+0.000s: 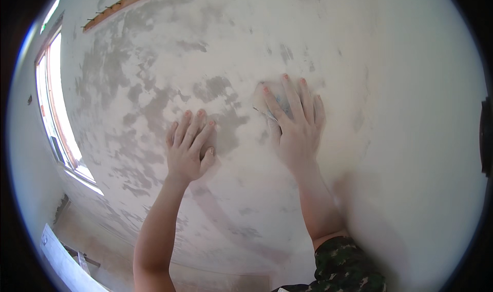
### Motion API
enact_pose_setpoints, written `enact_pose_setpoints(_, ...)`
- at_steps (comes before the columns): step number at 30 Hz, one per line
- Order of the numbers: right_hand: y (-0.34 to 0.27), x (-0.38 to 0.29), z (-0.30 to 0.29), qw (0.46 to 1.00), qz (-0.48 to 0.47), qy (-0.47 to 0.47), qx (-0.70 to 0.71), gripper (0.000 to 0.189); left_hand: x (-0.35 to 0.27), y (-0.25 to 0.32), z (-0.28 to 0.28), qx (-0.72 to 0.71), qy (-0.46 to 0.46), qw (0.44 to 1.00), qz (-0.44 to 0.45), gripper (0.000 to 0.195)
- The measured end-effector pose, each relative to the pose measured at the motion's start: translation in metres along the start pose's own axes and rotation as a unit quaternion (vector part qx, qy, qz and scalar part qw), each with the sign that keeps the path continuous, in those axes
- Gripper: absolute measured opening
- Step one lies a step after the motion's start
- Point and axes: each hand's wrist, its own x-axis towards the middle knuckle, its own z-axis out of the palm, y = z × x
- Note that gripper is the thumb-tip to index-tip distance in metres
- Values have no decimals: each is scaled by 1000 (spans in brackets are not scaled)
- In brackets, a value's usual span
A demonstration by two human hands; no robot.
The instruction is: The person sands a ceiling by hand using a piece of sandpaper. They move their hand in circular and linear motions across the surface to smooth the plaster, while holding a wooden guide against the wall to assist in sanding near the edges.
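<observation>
A plastered wall (246, 184), mottled white with grey patches, fills most of the view. My right hand (300, 126) presses a thin, pale sheet that looks like sandpaper (260, 98) against it, fingers spread. One edge of this sheet curls up near my thumb, and grey-blue marks show between the fingers. White dust coats the hand and forearm. My left hand (188, 145) rests lower and to the left with its fingers apart, palm towards the wall. Nothing can be seen in it, though its palm is hidden. A grey patch (231, 128) lies just right of its fingertips.
Up on the left, a wooden strip (127, 3) with several protruding nails or hooks is fixed to the wall. A bright window (57, 99) stands at the far left. At the lower left are a pale board (65, 257) and wooden pieces (83, 261).
</observation>
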Motion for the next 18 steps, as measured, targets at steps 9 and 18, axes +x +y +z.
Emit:
enact_pose_setpoints(9, -14, 1, 1, 1000, 10, 7, -3, 54, 2, 2, -4, -17, 4, 1000, -17, 53)
enact_pose_setpoints(18, -19, 6, -2, 1000, 6, -7, -2, 51, 2, 1, -3, -10, 15, 1000, -15, 53)
